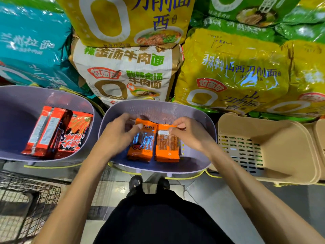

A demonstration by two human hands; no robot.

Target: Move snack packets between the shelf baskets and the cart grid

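In the middle lavender basket [158,105], I pinch two orange packets.
My left hand [121,132] nips the left orange packet [142,143] by its top edge, my right hand [188,135] the right orange packet [167,147], side by side; red packets [58,132] fill the left basket [15,110].

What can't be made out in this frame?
Head view: top edges of the left orange packet and right orange packet, covered by the left hand and right hand.
Head view: most of the cart, cut off by the left edge.
Head view: small print on both packets, too small and glared.
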